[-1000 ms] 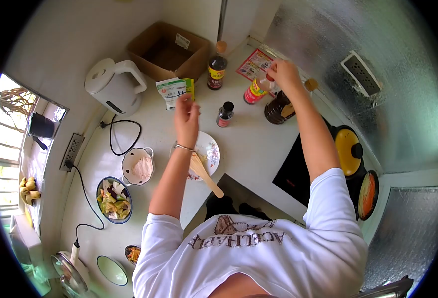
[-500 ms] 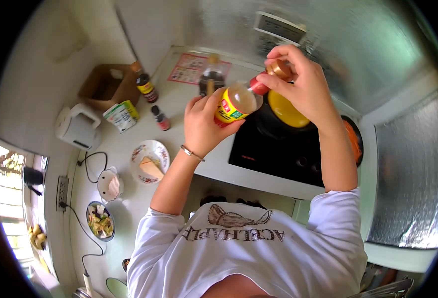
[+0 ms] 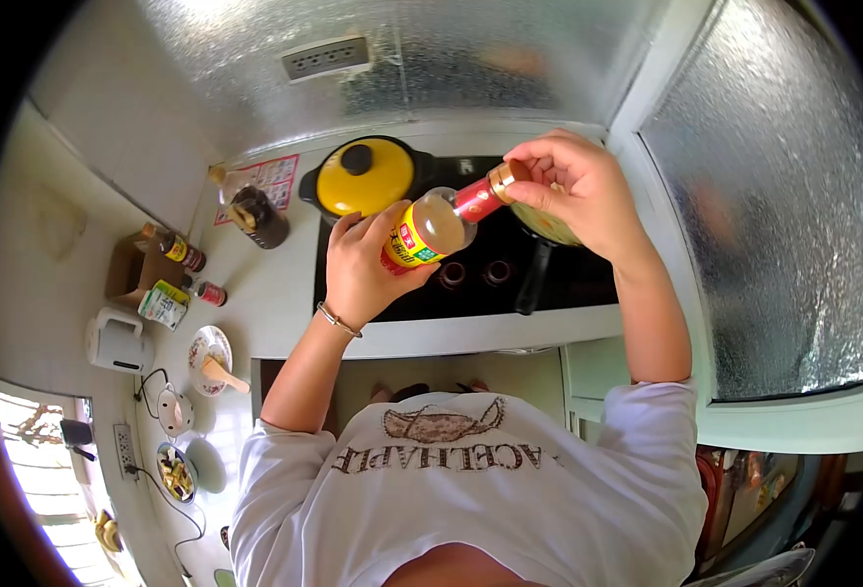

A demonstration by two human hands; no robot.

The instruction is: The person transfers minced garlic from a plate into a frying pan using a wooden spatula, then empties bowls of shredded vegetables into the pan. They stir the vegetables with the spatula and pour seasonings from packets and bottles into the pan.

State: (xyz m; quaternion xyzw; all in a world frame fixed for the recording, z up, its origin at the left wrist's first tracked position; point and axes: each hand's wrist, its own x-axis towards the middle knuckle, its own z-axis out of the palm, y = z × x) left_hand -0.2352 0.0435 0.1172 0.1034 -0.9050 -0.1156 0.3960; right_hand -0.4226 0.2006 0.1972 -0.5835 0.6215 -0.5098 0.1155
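My left hand (image 3: 365, 262) is wrapped round the body of a clear bottle (image 3: 438, 227) with a yellow and red label. The bottle is tilted, its red neck pointing up and to the right. At that end my right hand (image 3: 578, 186) pinches the gold-coloured cap (image 3: 508, 180); whether the cap is loose cannot be made out. Both hands are above the black cooktop (image 3: 412, 303). Behind the bottle sits a pot with a yellow lid (image 3: 365, 181). A pan (image 3: 544, 225) with a black handle is partly hidden by my right hand.
Left of the cooktop stands a large dark bottle (image 3: 257, 217) near a red-and-white sheet (image 3: 275, 181). Farther left are a cardboard box (image 3: 130, 264), a sauce bottle (image 3: 175, 247), a small bottle (image 3: 210, 293), packets (image 3: 164, 304), a kettle (image 3: 118, 339), a plate (image 3: 203, 344) and a food bowl (image 3: 176, 473).
My left hand has taken hold of the labelled bottle, and both hands have carried it over the cooktop. The view has turned right, bringing the whole yellow lid and the pan into sight.
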